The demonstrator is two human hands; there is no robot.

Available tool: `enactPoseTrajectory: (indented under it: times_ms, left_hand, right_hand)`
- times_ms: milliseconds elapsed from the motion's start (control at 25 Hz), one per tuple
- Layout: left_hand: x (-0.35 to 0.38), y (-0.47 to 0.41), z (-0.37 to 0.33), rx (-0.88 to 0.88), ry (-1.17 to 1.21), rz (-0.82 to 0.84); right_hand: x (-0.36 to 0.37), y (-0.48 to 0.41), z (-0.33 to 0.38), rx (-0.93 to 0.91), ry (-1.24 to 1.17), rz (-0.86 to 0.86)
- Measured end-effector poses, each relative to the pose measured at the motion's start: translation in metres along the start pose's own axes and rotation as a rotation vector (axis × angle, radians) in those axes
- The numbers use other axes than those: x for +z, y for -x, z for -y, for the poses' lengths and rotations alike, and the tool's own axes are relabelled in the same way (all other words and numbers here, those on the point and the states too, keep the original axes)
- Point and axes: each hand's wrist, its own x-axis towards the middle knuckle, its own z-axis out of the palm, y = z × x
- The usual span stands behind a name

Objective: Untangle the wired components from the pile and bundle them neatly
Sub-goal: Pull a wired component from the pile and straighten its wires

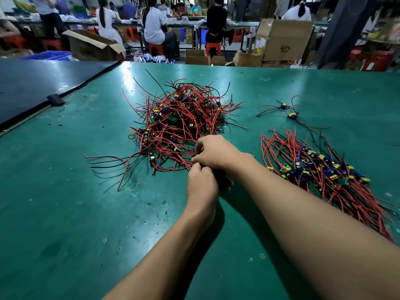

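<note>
1. At the far left we see a dark sheet lying over the green surface, with a small black block at its edge.
2. In the middle lies the tangled pile of red and black wired components. Loose wire ends spill out of it toward the left.
3. At the pile's near edge our left hand shows its back to us. Its fingers are curled inward, the tips pressed together and pinching red wires from the pile.
4. Just beyond and touching it, our right hand is knuckles-up. Its fingers are curled down tight into the same strands, gripping them at the pile's rim.
5. To the right, well apart from the pile, an aligned bundle lies flat. Its wires run roughly parallel, with blue-and-yellow parts clustered mid-length.
6. Beyond that bundle, two loose components rest with their wires splayed.
</note>
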Motion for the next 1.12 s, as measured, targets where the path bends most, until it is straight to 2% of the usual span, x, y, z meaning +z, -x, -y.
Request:
enactPoseTrajectory:
  times_ms: [200,280,360,480,560,760,920,1040,1120]
  left_hand:
    - [0.004,0.025,0.001,0.193,-0.436,0.178]
    - [0.003,0.029,0.001,0.281,-0.512,0.157]
    - [0.002,0.026,-0.001,0.354,-0.616,0.071]
    - [0.003,0.021,-0.003,0.231,-0.454,0.052]
    - [0.004,0.02,-0.003,0.19,-0.366,0.05]
    - [0.002,0.018,-0.002,0.239,-0.39,-0.006]
    - [0.001,0.019,-0.002,0.22,-0.341,0.042]
    - [0.001,0.016,-0.001,0.207,-0.326,0.034]
    - [0.001,0.015,0.001,0.202,-0.314,0.032]
  right_hand:
    - [-0.024,0.029,-0.034,0.142,-0.063,0.047]
    - [-0.03,0.045,-0.045,0.16,-0.084,0.059]
    - [-0.029,0.058,-0.054,0.152,-0.177,-0.001]
    - [-0.023,0.071,-0.064,0.154,-0.396,-0.194]
    - [-0.018,0.072,-0.068,0.159,-0.391,-0.254]
    - [-0.01,0.064,-0.067,0.139,-0.163,-0.171]
    - [-0.004,0.069,-0.06,0.053,-0.213,-0.244]
    - [-0.003,0.072,-0.056,0.027,-0.166,-0.151]
    - [-0.004,0.072,-0.056,0.046,-0.139,-0.148]
